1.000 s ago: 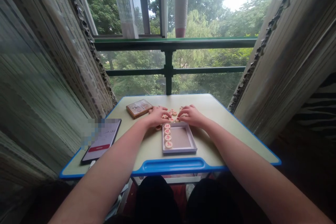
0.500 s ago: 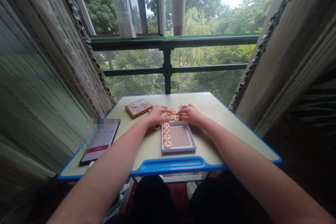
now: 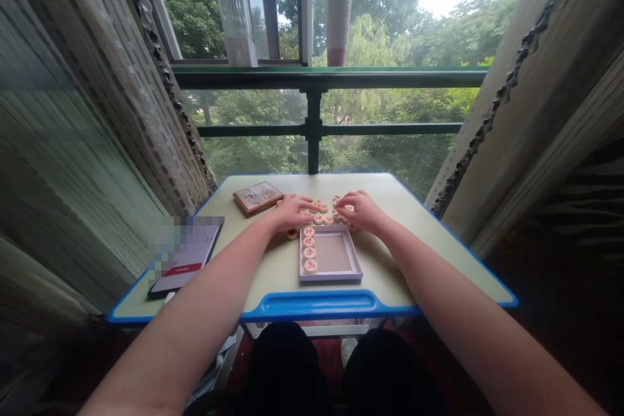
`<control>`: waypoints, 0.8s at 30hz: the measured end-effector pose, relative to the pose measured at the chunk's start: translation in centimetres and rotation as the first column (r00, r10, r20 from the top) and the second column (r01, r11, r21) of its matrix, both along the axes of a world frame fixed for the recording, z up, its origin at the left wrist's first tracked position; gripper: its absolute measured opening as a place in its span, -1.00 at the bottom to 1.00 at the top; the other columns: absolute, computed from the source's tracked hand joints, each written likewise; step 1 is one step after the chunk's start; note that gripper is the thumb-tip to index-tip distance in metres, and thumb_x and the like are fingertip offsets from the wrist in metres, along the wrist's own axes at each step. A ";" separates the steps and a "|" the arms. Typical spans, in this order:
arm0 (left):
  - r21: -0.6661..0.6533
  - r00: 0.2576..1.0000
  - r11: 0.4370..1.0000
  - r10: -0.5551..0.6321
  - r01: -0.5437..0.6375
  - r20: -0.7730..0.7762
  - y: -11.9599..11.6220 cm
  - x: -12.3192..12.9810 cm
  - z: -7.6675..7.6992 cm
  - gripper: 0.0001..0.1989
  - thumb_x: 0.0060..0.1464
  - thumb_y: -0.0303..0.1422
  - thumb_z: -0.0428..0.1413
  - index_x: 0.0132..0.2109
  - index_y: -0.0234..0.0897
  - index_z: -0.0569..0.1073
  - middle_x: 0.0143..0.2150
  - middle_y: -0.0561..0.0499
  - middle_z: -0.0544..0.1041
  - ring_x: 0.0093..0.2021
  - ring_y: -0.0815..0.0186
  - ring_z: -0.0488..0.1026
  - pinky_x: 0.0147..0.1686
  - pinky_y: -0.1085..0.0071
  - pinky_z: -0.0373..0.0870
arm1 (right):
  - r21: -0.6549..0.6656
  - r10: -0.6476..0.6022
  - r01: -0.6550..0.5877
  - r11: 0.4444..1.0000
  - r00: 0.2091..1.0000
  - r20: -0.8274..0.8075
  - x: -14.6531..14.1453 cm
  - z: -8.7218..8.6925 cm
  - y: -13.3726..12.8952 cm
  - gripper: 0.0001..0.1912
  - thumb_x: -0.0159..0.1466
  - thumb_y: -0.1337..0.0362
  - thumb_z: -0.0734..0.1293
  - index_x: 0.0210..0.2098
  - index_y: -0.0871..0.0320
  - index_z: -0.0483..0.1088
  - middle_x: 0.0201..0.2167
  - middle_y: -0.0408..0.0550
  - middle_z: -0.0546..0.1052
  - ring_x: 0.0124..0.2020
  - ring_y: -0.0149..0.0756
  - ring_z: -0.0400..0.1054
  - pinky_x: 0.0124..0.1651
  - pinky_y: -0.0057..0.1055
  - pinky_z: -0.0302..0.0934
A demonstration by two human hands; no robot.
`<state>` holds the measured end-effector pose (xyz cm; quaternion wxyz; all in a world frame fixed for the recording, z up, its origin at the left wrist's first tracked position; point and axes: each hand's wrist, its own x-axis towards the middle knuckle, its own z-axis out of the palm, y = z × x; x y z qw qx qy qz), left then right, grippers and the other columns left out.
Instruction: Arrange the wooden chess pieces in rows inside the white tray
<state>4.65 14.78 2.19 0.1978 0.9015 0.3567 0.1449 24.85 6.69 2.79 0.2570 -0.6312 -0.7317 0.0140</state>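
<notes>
An open shallow box (image 3: pixel 331 277) lies near the front of the table, with a column of round red-marked pieces (image 3: pixel 309 252) along its left side. Beyond its far edge is a loose cluster of similar round pieces (image 3: pixel 319 218). My left hand (image 3: pixel 292 212) rests over the left part of the cluster, fingers spread and reaching right; what lies beneath the palm is hidden. My right hand (image 3: pixel 358 210) is at the cluster's right side, its fingers bent down among the pieces. Whether its fingertips grip a piece is too small to tell.
A flat box with a patterned lid (image 3: pixel 257 198) lies at the back left. A tablet (image 3: pixel 188 260) sits at the left edge. The pale table (image 3: pixel 429 260) has a blue rim and a blue front tray (image 3: pixel 319 304). Curtains flank it, with a green railing (image 3: pixel 390 78) behind.
My right hand has shifted slightly right, and more pieces show between the hands. My left hand stays over the left side of the cluster. The view has moved a little.
</notes>
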 end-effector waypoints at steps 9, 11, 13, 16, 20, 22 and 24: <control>0.025 0.999 0.999 0.022 -0.021 -0.038 -0.2 0.0 0.1 -0.66 -0.09 -0.05 0.14 -0.20 -0.08 0.57 0.13 0.03 0.37 0.16 -0.02 0.14 0.17 0.02 0.00 | -0.057 0.083 -0.081 0.995 0.996 0.043 -0.6 -0.3 -0.1 -0.79 0.20 0.22 0.27 -0.36 0.11 0.55 -0.26 -0.03 0.53 -0.17 -0.24 0.27 -0.02 -0.30 0.00; 0.032 0.999 0.999 0.027 -0.027 -0.021 0.0 0.0 0.0 -0.66 -0.10 -0.06 0.14 -0.20 -0.08 0.57 0.11 0.03 0.39 0.16 0.00 0.15 0.18 0.03 0.00 | -0.067 0.022 -0.019 0.998 0.999 0.034 -0.6 -0.3 0.2 -0.81 0.17 0.20 0.30 -0.37 0.12 0.55 -0.26 -0.04 0.52 -0.20 -0.24 0.27 -0.03 -0.31 0.01; 0.040 0.999 0.999 0.035 -0.034 -0.005 0.1 0.0 -0.2 -0.67 -0.10 -0.08 0.14 -0.19 -0.07 0.57 0.09 0.04 0.41 0.15 0.00 0.17 0.18 0.04 0.00 | -0.095 -0.015 0.017 0.995 1.000 0.027 -0.7 -0.3 0.3 -0.81 0.13 0.16 0.34 -0.37 0.12 0.54 -0.29 -0.04 0.52 -0.23 -0.25 0.27 -0.04 -0.31 0.03; 0.048 0.998 0.997 0.057 -0.059 0.030 0.2 0.1 -0.2 -0.70 -0.08 -0.13 0.13 -0.22 -0.11 0.58 0.06 0.02 0.44 0.12 0.02 0.21 0.18 0.06 0.03 | -0.116 -0.006 0.008 0.993 1.000 0.018 -0.6 -0.2 0.5 -0.82 0.13 0.16 0.34 -0.39 0.10 0.55 -0.31 -0.06 0.51 -0.22 -0.25 0.28 -0.04 -0.30 0.02; 0.043 0.995 0.998 0.050 -0.054 0.085 0.2 0.1 0.0 -0.74 -0.09 -0.20 0.12 -0.25 -0.16 0.59 0.01 0.01 0.48 0.08 0.08 0.29 0.17 0.16 0.09 | -0.131 0.037 -0.035 0.991 0.999 0.016 -0.7 -0.3 0.5 -0.85 0.16 0.24 0.32 -0.36 0.09 0.56 -0.25 -0.05 0.51 -0.15 -0.24 0.27 0.01 -0.28 -0.01; 0.051 0.996 0.998 0.042 -0.046 0.076 0.2 0.1 0.0 -0.75 -0.08 -0.22 0.11 -0.26 -0.16 0.60 0.01 0.01 0.48 0.08 0.09 0.30 0.17 0.16 0.09 | -0.138 0.048 -0.047 0.989 0.999 0.006 -0.7 -0.3 0.5 -0.83 0.18 0.28 0.30 -0.32 0.09 0.55 -0.24 -0.05 0.52 -0.15 -0.26 0.28 0.02 -0.29 -0.01; 0.062 0.997 0.997 0.036 -0.040 0.061 0.2 0.1 0.0 -0.75 -0.08 -0.24 0.10 -0.25 -0.15 0.60 0.01 0.01 0.48 0.08 0.08 0.30 0.18 0.14 0.08 | -0.123 0.031 -0.031 0.992 1.000 0.000 -0.6 -0.2 0.5 -0.79 0.20 0.33 0.26 -0.29 0.09 0.55 -0.23 -0.05 0.52 -0.17 -0.28 0.29 0.01 -0.31 0.01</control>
